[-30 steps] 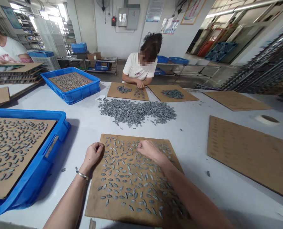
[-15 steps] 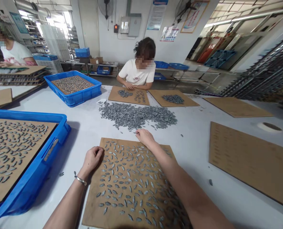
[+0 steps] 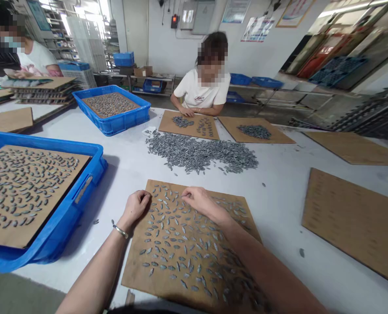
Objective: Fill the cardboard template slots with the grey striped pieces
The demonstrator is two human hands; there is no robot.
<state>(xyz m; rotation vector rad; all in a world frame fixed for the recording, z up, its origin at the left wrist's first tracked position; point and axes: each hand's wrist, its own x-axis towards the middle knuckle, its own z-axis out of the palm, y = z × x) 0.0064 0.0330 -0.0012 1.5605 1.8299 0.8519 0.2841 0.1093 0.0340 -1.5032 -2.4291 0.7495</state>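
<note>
Lower centre, my left hand (image 3: 135, 208) rests curled shut on the cardboard sheet (image 3: 137, 275); my right hand (image 3: 198, 200) touches grey pieces (image 3: 177, 240), grip unclear.

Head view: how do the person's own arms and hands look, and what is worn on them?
The left hand and right hand wear no gloves, and the arms behind them are bare, with no sleeves in view. A thin silver-coloured bangle circles the left wrist. No ring, watch or marking is visible on the right arm.
</note>
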